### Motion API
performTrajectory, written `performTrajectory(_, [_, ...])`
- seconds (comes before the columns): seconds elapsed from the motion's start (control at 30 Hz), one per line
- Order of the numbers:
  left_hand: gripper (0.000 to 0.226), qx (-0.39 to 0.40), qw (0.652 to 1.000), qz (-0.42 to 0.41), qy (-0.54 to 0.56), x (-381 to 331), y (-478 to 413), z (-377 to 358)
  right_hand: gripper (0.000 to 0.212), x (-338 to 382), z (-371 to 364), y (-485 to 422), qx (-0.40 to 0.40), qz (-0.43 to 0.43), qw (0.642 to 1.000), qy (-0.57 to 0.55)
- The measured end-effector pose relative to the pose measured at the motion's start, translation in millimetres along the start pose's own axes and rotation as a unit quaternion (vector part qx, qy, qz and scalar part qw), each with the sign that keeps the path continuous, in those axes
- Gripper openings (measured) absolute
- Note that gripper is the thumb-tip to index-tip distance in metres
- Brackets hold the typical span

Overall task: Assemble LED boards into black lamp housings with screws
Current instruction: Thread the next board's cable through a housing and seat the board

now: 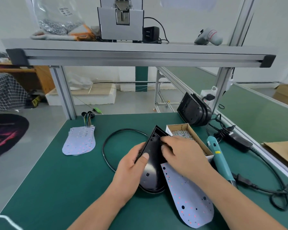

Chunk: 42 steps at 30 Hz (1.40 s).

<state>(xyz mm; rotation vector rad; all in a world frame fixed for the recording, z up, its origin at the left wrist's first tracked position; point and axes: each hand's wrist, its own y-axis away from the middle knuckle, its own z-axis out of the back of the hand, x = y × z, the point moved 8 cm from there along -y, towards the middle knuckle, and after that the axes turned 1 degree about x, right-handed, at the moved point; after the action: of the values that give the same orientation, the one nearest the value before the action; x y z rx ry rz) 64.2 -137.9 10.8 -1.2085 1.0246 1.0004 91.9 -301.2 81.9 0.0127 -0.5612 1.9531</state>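
Left grip [131, 165] clasps lamp housing [150, 176]; right grip [181, 155] inside, hold unclear; box label [169, 131] unreadable.

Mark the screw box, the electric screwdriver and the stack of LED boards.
screw box [177, 127], head view, far cardboard wall.
electric screwdriver [219, 156], head view, teal handle.
stack of LED boards [80, 141], head view, top board's middle.

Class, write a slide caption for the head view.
Left hand grips a tilted black lamp housing; right hand reaches inside it, an LED board lying beside.
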Motion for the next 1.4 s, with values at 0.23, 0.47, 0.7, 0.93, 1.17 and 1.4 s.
performTrajectory(0.23, [0.038,-0.017,1.0,-0.003,-0.006,-1,1,4,0.048,-63,36,15,-0.03,-0.131,0.989,-0.056])
performTrajectory(0.47, [0.036,-0.048,0.999,0.016,-0.007,1,1,8,0.08,-77,16,25,0.203,-0.125,0.969,0.057])
performTrajectory(0.7, [0.035,-0.117,0.993,0.028,0.012,1,1,19,0.071,-62,8,31,0.23,-0.103,0.966,0.056])
performTrajectory(0.93, [0.033,-0.137,0.99,0.035,0.014,1,2,22,0.03,-55,-4,29,0.236,-0.074,0.967,-0.064])
performTrajectory(1.17, [0.027,-0.13,0.99,0.05,-0.001,4,1,21,0.014,-57,7,20,0.114,-0.133,0.876,-0.449])
performTrajectory(1.4, [0.041,-0.088,0.995,0.046,0.008,2,1,15,0.007,-46,-24,22,0.049,-0.171,0.856,-0.485])
